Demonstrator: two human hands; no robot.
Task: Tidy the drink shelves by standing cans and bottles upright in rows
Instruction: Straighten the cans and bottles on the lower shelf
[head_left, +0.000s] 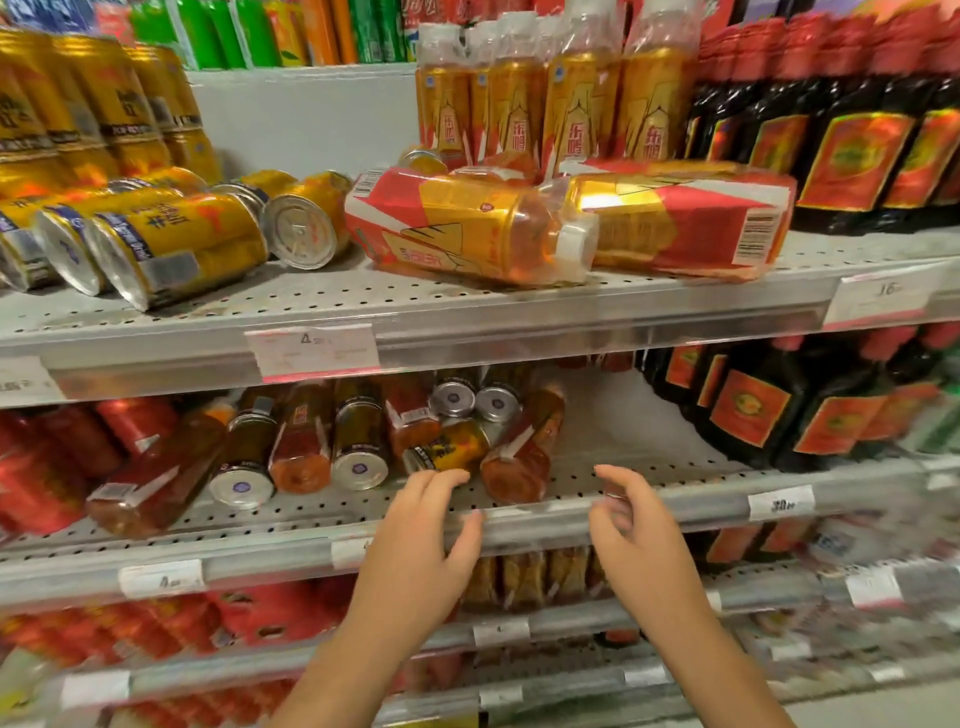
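Our left hand (415, 540) and right hand (636, 525): both empty, fingers loosely curled, at front edge of grey perforated metal shelf (322, 506). Between them, red-labelled amber plastic bottle (519, 460) lies on it, axis front-to-back, base toward us.

Bare left hand (415, 551), bare right hand (636, 540); behind the wrists, left forearm (343, 670) and right forearm (727, 670) run bare too, uncovered all the way back.

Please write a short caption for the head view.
Open left hand and right hand reach toward toppled bottles and cans on the perforated shelf.
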